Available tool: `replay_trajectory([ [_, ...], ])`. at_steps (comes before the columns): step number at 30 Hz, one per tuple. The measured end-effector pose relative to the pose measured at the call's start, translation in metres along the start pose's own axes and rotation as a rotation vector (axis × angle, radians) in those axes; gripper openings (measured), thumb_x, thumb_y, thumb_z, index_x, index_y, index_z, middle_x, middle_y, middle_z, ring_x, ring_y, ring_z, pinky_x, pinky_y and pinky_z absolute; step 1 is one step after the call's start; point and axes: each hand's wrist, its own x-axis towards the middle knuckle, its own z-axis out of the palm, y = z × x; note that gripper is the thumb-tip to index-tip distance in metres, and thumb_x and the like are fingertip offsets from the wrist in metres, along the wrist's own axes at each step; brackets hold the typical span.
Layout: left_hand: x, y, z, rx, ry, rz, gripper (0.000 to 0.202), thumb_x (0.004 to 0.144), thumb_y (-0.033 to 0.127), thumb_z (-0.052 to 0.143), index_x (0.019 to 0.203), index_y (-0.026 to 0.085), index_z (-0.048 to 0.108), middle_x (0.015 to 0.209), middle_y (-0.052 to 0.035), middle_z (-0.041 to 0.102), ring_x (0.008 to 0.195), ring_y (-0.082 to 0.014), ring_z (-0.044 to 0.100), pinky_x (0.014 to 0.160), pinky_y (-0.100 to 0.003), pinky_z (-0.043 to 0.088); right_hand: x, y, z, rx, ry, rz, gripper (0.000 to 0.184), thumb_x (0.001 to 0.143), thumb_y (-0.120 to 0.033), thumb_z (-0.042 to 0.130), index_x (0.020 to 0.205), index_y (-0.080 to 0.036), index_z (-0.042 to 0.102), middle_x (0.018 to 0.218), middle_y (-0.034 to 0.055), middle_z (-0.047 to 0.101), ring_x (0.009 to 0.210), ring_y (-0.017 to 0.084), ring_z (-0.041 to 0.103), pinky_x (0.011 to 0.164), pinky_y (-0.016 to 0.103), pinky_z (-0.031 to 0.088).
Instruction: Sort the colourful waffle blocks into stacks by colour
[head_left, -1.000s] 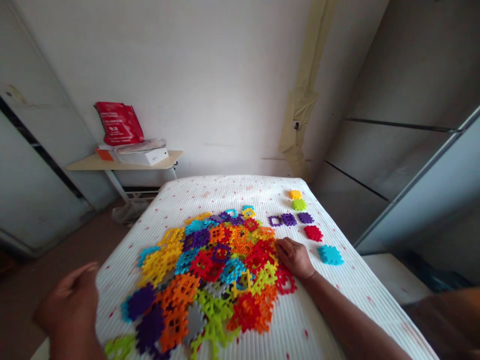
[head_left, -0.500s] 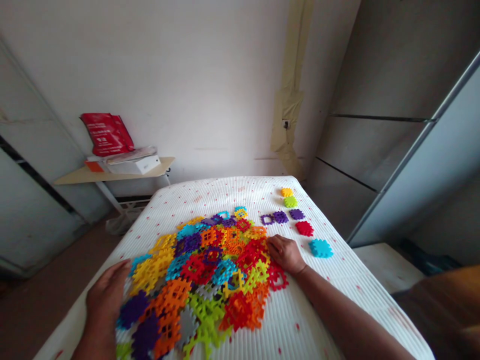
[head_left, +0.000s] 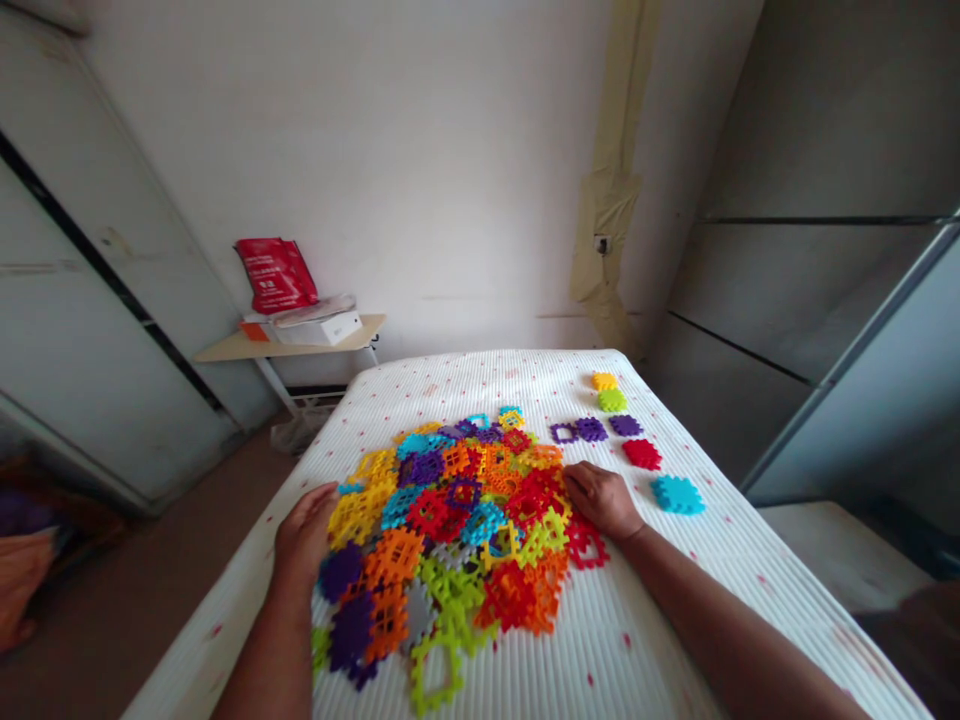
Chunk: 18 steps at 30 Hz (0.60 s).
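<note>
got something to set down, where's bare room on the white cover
Bare white cover shows at the far end, left of the far yellow piece; right of the right forearm, nearer than the lone blue piece; and, near the viewer, between that forearm and the heap. Crowded between the left hand and right hand, where its pieces overlap.

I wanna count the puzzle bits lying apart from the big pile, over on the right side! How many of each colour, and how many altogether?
Yellow piece: 1
Lime green piece: 1
Purple pieces: 3
Red piece: 1
Blue piece: 1
Total: 7
</note>
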Motion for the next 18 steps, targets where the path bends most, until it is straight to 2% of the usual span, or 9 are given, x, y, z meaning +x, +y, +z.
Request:
replay_trajectory([
  [11,0.006,-0.014,-0.003,-0.006,0.017,0.083,0.042,0.062,0.045,0.055,0.090,0.015,0.065,0.096,-0.0087,0.069,0.096,-0.0243,0.061,0.088,-0.034,0.046,-0.001,-0.001,-0.001,-0.019,0.004,-0.008,0.035,0.092,-0.033,0.035,0.083,-0.018,0.065,0.073,0.0063,0.064,0.065,0.014,0.059,0.060,0.021,0.040],
  [18,0.009,-0.018,-0.004,0.001,0.028,0.069,0.040,0.062,0.042,0.057,0.090,0.015,0.066,0.089,-0.0074,0.070,0.089,-0.0234,0.062,0.081,-0.032,0.048,-0.001,-0.001,0.001,-0.033,-0.001,0.002,0.035,0.091,-0.033,0.035,0.084,-0.018,0.066,0.076,0.0077,0.066,0.066,0.015,0.060,0.061,0.022,0.041],
])
